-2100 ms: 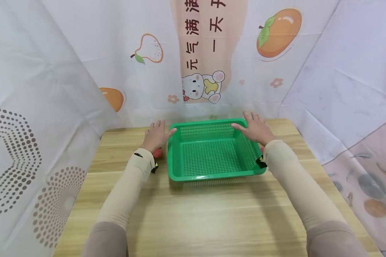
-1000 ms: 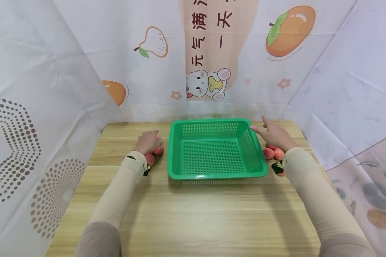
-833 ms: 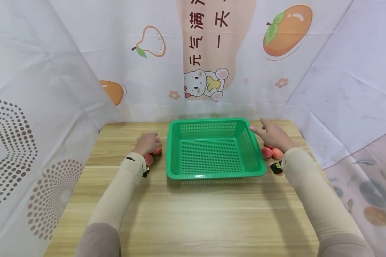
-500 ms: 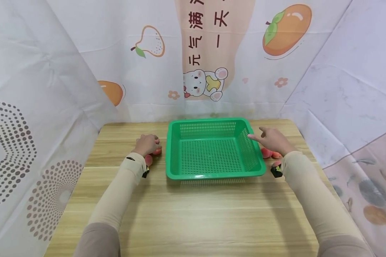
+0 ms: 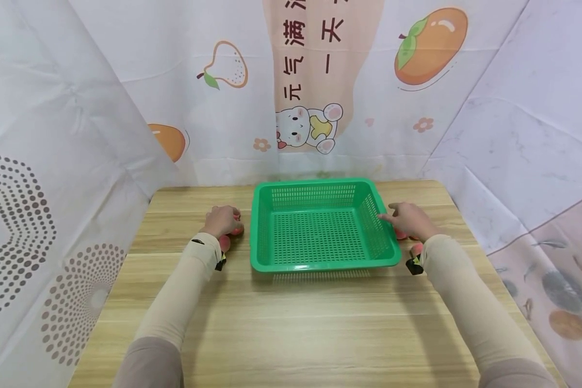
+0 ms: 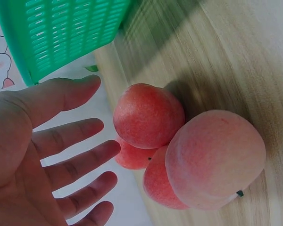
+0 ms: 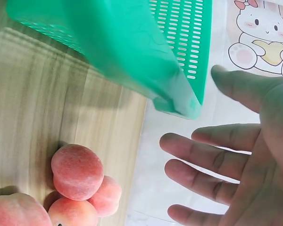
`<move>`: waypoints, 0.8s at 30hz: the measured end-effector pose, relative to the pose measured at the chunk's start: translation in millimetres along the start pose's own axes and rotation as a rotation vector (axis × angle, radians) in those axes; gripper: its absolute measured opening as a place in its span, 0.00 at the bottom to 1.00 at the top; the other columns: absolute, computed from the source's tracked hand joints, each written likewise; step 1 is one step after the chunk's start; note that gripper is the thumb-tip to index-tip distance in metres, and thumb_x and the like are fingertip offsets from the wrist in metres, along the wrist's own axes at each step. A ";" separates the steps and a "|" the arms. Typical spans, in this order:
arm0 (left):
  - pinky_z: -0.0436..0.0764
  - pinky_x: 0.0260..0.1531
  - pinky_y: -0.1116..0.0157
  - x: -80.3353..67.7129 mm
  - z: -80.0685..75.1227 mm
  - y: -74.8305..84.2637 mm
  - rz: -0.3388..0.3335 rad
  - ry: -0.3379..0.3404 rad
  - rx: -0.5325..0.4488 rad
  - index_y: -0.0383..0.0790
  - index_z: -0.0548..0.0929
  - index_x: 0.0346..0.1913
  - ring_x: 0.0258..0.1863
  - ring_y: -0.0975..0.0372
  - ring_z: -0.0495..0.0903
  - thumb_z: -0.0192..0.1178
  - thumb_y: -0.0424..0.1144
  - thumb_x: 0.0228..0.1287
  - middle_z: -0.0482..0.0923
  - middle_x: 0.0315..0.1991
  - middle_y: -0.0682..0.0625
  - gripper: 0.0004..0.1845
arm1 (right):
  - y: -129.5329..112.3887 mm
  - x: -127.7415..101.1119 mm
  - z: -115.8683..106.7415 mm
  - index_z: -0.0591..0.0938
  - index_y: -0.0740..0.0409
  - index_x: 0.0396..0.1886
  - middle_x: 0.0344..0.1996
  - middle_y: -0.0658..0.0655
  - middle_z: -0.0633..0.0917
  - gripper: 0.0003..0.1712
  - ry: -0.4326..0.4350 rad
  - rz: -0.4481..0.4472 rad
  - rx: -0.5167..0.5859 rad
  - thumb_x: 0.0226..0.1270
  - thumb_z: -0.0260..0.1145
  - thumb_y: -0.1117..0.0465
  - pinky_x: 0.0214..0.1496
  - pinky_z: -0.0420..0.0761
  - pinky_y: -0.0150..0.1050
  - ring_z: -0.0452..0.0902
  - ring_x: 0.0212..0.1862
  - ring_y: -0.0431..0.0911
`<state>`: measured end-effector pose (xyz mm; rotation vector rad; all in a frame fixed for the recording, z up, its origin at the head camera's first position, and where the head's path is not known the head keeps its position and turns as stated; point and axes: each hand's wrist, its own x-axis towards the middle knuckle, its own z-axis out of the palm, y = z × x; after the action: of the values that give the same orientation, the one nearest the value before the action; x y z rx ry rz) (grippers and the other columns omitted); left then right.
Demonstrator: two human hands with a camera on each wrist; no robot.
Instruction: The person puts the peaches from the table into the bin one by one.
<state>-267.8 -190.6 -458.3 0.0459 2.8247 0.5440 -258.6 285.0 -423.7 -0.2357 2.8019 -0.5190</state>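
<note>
A green perforated plastic basket (image 5: 320, 265) stands between my hands in the head view, nothing inside it. Left of it, my left hand (image 5: 221, 220) is at a cluster of peaches (image 5: 224, 243), partly covering them. The left wrist view shows that hand's fingers (image 6: 80, 165) spread beside several red-pink peaches (image 6: 148, 115), holding none. On the basket's other side my right hand (image 5: 409, 218) hovers over more peaches (image 5: 416, 250), its thumb near the basket's right rim. In the right wrist view its fingers (image 7: 203, 153) are extended and apart from the peaches (image 7: 77, 172).
The wooden table (image 5: 291, 328) stretches toward me in front of the basket. A printed white curtain (image 5: 213, 129) hangs right behind the table's far edge, and more cloth (image 5: 504, 161) closes off both sides.
Both hands have moved outward from the basket's rim and down to the peaches on either side. In the last half second the right hand has sunk lower. The basket stays in place.
</note>
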 end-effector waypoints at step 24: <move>0.64 0.50 0.48 6.3 10.0 -6.2 0.008 0.068 0.051 0.42 0.78 0.27 0.47 0.43 0.70 0.65 0.42 0.59 0.78 0.33 0.43 0.10 | 1.3 -5.0 14.5 0.77 0.78 0.55 0.45 0.74 0.83 0.26 0.062 -0.038 0.016 0.73 0.59 0.56 0.45 0.80 0.52 0.81 0.40 0.56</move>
<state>-271.1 -192.3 -471.1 0.0499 2.9053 0.4839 -249.6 282.5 -436.0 -0.2750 2.8574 -0.5669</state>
